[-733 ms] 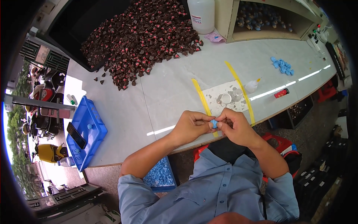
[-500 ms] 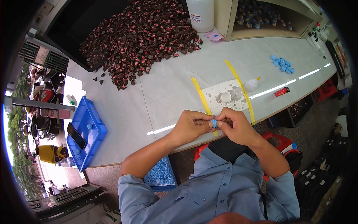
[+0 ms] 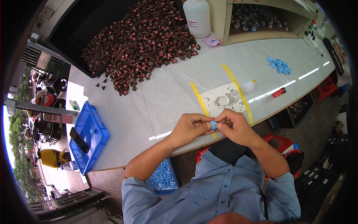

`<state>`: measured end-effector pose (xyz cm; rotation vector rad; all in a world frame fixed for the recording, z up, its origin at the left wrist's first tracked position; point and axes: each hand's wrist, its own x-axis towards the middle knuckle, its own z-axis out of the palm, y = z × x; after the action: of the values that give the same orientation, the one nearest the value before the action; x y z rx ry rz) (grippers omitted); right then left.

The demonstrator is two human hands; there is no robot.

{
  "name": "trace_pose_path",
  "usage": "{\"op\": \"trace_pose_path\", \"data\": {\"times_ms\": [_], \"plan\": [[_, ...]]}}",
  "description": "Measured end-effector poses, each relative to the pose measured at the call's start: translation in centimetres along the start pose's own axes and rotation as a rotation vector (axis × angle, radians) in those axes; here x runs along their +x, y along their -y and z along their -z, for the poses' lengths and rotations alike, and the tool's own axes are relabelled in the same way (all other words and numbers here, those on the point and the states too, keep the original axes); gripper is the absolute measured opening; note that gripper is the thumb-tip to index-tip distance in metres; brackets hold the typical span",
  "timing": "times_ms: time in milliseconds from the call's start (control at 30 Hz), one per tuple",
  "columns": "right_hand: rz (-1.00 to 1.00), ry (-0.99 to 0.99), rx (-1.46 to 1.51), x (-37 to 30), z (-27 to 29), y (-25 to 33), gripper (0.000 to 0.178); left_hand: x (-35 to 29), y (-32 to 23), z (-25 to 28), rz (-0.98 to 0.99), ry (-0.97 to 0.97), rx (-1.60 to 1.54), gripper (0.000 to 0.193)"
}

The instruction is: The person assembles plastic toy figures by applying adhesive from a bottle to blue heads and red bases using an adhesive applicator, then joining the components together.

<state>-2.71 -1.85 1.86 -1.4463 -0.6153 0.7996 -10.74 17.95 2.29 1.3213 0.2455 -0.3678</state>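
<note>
Between the fingertips of both hands is a small light-blue piece [image 3: 213, 125], above the table's near edge. My left hand [image 3: 192, 128] pinches it from the left, and my right hand [image 3: 235, 127] pinches it from the right. Fingers cover part of it, so its exact kind does not show. Just beyond my hands lies a white, grey-spotted board [image 3: 211, 98], with yellow tape strips [image 3: 234, 79] along its sides. On the board stand a small white round cup [image 3: 223, 100] and a clear one [image 3: 234, 96] beside it.
Dark brown and red pieces [image 3: 149, 41] spill from a black bin at the back. A white jug [image 3: 197, 18], blue pieces [image 3: 279, 65], a small bottle [image 3: 249, 87] and a red lighter [image 3: 279, 92] stand or lie rightward. A blue tray [image 3: 100, 140] holds a phone [image 3: 79, 140].
The view has shifted slightly, so the table's things sit a little lower and sideways. Both hands stay together on the blue piece, which shows a little more between the fingertips.
</note>
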Motion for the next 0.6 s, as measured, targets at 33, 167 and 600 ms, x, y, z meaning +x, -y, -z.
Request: {"op": "trace_pose_path", "data": {"times_ms": [33,167,600], "plan": [[0.001,0.01,0.017,0.0,0.05,-0.16,0.009,0.0,-0.03,-0.03,-0.001,0.002,0.002,0.026],[-0.007,0.002,0.034,0.14,0.0,-0.19,0.008,-0.04,0.11,-0.16,-0.032,-0.019,-0.025,0.025],[-0.046,0.046,-0.069,0.53,0.04,-0.03,0.006,-0.05,0.36,-0.19,-0.003,-0.041,0.007,0.022]]}}
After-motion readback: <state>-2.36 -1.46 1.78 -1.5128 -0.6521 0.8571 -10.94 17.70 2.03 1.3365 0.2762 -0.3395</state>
